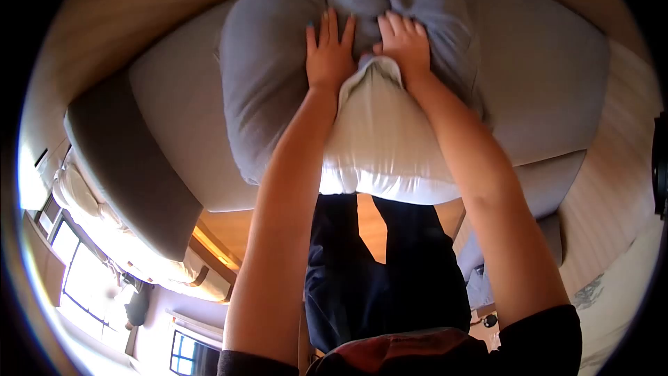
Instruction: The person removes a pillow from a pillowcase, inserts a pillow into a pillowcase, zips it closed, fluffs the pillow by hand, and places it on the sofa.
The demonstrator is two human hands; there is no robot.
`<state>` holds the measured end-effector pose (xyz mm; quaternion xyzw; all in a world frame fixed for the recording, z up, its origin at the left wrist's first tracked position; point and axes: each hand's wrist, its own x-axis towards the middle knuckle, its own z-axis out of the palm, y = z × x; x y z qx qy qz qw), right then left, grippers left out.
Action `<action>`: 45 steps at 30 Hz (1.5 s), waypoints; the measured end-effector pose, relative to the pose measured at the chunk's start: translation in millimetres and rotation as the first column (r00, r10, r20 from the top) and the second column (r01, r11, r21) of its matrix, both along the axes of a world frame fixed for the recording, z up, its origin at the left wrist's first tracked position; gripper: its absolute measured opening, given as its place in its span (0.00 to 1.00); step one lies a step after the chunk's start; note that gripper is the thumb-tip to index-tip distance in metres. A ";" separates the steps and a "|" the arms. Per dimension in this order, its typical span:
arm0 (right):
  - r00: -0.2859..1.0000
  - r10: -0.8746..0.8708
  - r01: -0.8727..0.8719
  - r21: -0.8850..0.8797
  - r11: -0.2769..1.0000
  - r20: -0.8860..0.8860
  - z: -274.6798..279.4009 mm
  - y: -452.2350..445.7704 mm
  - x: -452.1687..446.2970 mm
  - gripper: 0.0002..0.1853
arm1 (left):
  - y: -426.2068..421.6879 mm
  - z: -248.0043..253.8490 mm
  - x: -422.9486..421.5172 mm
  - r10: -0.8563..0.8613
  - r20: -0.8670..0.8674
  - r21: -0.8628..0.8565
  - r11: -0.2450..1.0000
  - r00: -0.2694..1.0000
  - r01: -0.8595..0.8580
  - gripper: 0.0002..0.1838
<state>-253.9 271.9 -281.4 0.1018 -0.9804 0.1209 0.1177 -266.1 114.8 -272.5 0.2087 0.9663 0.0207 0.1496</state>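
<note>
A large, puffy grey cushion with creased fabric lies in front of me at the top of the view. My left hand rests palm down on its upper side, fingers spread. Close by on the right, my right hand presses flat on the same cushion, its fingers stretched out and nearer together. Between my forearms a pale, off-white piece of fabric bulges towards me, its folded edge rising to a peak near my wrists. Whether it is part of the cushion or a separate piece, I cannot tell.
Flat grey upholstery extends under and beside the cushion. A dark grey padded panel stands to the left, with white bedding beyond it. A bright window is at lower left. My legs in dark trousers are below.
</note>
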 end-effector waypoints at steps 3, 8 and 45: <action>0.985 0.080 -0.076 -0.031 0.997 0.151 7.1 -3.6 40.5 0.15 | -17.1 -16.4 46.7 -0.057 0.057 0.025 0.998 0.997 0.056 0.31; 0.544 0.035 -0.097 0.022 0.995 0.838 63.5 -36.0 97.1 0.14 | -26.9 52.5 83.6 0.033 0.767 -0.049 0.999 0.641 0.008 0.32; 0.336 0.034 0.021 -0.043 0.999 0.941 27.9 -24.3 0.5 0.36 | -21.8 -41.3 17.9 -0.073 0.801 0.176 0.978 0.594 -0.117 0.23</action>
